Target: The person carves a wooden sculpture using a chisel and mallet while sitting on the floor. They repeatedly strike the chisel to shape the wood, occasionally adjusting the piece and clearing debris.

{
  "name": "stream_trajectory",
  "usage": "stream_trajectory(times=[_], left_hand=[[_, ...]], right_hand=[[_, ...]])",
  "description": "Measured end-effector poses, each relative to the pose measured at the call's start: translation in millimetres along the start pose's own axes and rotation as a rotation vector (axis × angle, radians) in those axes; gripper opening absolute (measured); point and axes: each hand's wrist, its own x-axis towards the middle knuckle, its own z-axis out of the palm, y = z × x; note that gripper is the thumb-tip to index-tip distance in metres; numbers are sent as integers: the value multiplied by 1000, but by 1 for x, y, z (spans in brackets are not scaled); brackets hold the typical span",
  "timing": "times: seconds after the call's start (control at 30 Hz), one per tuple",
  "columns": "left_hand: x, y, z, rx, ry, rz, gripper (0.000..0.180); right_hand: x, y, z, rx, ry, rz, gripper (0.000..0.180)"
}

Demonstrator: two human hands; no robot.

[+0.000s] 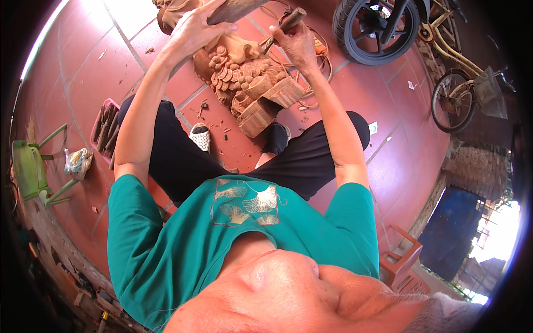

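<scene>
A reddish-brown wood carving (241, 83), covered in rounded, coin-like relief and ending in a blocky base, lies on the floor between my feet. My left hand (194, 32) is over its far left part, wrapped round a thick grey-brown wooden mallet (239, 10) whose far end runs out of the picture. To the right, my right hand (297, 47) grips a chisel (291, 20) by its wooden handle. The narrow blade slants down to the carving's right side; whether its tip touches the wood is hard to tell.
Wood chips (203, 108) litter the red tiles. An orange cord (327, 75) lies right of the carving. Left are a pink basket of tools (105, 130) and a green chair (30, 169). A motorbike wheel (377, 30), bicycle (455, 100) and red chair (402, 258) stand right.
</scene>
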Motion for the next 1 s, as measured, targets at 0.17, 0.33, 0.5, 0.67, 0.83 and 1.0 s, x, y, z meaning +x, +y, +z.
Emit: stream_trajectory(times=[0.17, 0.33, 0.5, 0.67, 0.83, 1.0], left_hand=[[0, 4, 1, 17, -13, 9, 75], [2, -22, 12, 24, -53, -13, 81], [2, -32, 16, 33, -88, -57, 84], [1, -32, 17, -64, -102, -48, 82], [2, -33, 18, -10, -78, 2, 81], [0, -2, 10, -72, -34, -6, 78]], right_hand=[[1, 22, 14, -16, -3, -43, 35], [4, 45, 31, -30, -13, -155, 27], [7, 40, 30, -83, -101, -125, 27], [9, 48, 34, -65, -125, -122, 33], [9, 45, 35, 61, -133, -89, 42], [5, 19, 27, -30, -181, -45, 40]])
